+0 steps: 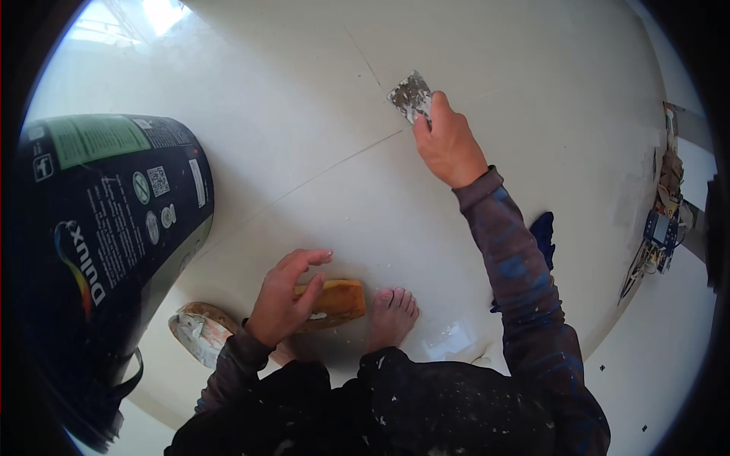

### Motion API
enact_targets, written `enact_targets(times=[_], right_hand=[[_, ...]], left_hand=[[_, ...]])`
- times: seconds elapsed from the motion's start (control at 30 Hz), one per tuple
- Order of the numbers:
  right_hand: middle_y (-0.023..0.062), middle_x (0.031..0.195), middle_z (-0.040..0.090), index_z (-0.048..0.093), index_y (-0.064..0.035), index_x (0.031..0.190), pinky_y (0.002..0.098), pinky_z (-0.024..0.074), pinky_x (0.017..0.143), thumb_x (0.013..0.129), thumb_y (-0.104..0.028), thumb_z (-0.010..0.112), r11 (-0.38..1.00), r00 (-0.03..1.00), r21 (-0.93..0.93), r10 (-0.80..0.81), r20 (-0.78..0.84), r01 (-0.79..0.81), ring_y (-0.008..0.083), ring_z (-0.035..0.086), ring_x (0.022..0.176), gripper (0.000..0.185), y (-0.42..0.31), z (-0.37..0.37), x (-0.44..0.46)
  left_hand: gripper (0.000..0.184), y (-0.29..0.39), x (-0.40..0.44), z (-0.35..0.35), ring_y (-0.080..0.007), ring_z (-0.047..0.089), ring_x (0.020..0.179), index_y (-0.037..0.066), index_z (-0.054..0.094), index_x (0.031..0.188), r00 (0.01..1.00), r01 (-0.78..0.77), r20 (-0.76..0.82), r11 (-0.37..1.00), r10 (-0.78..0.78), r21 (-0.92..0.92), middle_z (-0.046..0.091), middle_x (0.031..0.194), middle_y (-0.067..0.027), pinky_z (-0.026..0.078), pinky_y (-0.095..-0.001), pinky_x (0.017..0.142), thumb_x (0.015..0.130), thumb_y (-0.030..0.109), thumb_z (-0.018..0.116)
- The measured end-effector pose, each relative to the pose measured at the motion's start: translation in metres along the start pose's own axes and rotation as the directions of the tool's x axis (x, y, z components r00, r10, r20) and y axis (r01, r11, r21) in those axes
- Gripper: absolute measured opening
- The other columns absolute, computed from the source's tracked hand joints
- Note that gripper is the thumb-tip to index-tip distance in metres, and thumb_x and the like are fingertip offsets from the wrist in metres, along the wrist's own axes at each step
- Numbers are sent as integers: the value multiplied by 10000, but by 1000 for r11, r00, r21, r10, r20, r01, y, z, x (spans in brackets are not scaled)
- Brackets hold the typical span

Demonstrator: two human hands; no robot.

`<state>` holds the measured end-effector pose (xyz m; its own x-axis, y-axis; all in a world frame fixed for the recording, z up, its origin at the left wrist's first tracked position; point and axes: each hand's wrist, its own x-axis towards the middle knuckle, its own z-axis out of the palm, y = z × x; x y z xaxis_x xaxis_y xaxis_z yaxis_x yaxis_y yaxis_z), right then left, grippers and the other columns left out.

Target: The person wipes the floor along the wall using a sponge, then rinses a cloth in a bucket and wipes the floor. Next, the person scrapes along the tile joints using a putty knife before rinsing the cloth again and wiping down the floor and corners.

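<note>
While your right hand [449, 144] has a snug pinch on the scraper [411, 97], its blade points away from you, well to the right of the dark Dulux bucket [129, 205]. It's blotched white and brown, right by a thin dark line [342, 161] that runs back toward the bucket across the pale floor [487, 83]. Can't tell from this angle if the edge actually touches down.

Your left hand [281, 300] has a wide grip — thumb and fingers spread apart — over the orange-yellow block [346, 299], which sits to the right of the bucket. Just beside the bucket, on the block's side, you've got a shallow dish [219, 323] with whitish stuff in it. Your bare foot [393, 311] is right of the bucket too, just past the block. Farther right of the bucket, a dark blue thing [542, 232] pokes out from behind your sleeve [513, 258] — too hidden to name. Farthest from the bucket is some clutter [668, 205].
</note>
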<state>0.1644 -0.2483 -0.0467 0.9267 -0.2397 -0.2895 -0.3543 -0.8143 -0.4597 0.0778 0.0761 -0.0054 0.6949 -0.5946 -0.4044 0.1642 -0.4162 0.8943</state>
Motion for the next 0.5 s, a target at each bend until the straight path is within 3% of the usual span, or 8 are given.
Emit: enact_targets(times=[0.07, 0.13, 0.17, 0.23, 0.37, 0.43, 0.47, 0.5], right_hand=[[240, 798, 671, 454, -8, 1097, 526, 519, 595, 1000, -221, 548, 997, 999, 53, -50, -16, 51, 412, 669, 686, 252, 9, -9, 10], [91, 764, 624, 481, -45, 1089, 352, 451, 492, 1002, -222, 545, 793, 890, 469, 188, 416, -388, 177, 571, 594, 208, 7, -24, 16], [91, 764, 624, 481, -45, 1089, 352, 451, 492, 1002, -222, 545, 790, 893, 479, 185, 410, -383, 177, 571, 594, 208, 12, -25, 17], [-33, 750, 540, 515, -138, 1125, 211, 341, 470, 1017, -267, 593, 493, 786, 672, 40, 617, -553, 17, 412, 601, 186, 23, -25, 20], [-19, 747, 558, 519, -129, 1111, 210, 332, 449, 1015, -242, 585, 433, 887, 787, 71, 456, -439, 32, 437, 592, 162, 11, -26, 16], [116, 804, 640, 501, -15, 1070, 337, 458, 505, 995, -275, 565, 794, 970, 568, 111, 217, -218, 171, 599, 644, 278, 15, -13, 21], [116, 804, 640, 501, -15, 1070, 337, 458, 505, 995, -275, 565, 799, 969, 561, 109, 220, -217, 171, 599, 644, 278, 20, -3, 25], [171, 817, 657, 493, 3, 1055, 397, 494, 559, 995, -275, 560, 883, 992, 458, 55, 111, -100, 268, 637, 678, 293, 23, 7, 29]], left_hand=[[326, -2, -1, 0, -269, 665, 1157, 30, 628, 1279, 1000, -6, 0, 1000, 6, -8, 703, 1230, -126, 501, -370, 978, 955, 9, 597], [330, -4, -2, 3, -268, 663, 1162, 31, 627, 1283, 1000, -17, 8, 1000, 17, 2, 704, 1230, -124, 501, -371, 982, 955, 11, 599], [328, -4, -3, 5, -270, 662, 1165, 32, 628, 1281, 999, -29, 23, 999, 28, 24, 703, 1230, -124, 502, -373, 983, 955, 12, 602], [326, -2, 2, 4, -272, 661, 1167, 34, 629, 1279, 998, -57, 43, 996, 55, 63, 702, 1230, -124, 503, -375, 985, 955, 14, 606], [317, 6, -6, 7, -281, 663, 1164, 35, 632, 1267, 998, -40, 47, 998, 38, 45, 700, 1232, -126, 507, -379, 983, 951, 13, 612], [314, 6, -2, 3, -282, 664, 1162, 34, 632, 1263, 998, -47, 37, 998, 46, 33, 698, 1233, -127, 508, -379, 983, 950, 11, 612], [316, 3, -3, 3, -281, 664, 1160, 34, 632, 1263, 999, -37, 23, 999, 36, 33, 698, 1233, -126, 509, -378, 980, 949, 9, 610], [317, 0, -4, 4, -280, 665, 1158, 34, 632, 1264, 1000, -26, 7, 999, 26, 33, 697, 1234, -126, 510, -377, 978, 949, 7, 609]])
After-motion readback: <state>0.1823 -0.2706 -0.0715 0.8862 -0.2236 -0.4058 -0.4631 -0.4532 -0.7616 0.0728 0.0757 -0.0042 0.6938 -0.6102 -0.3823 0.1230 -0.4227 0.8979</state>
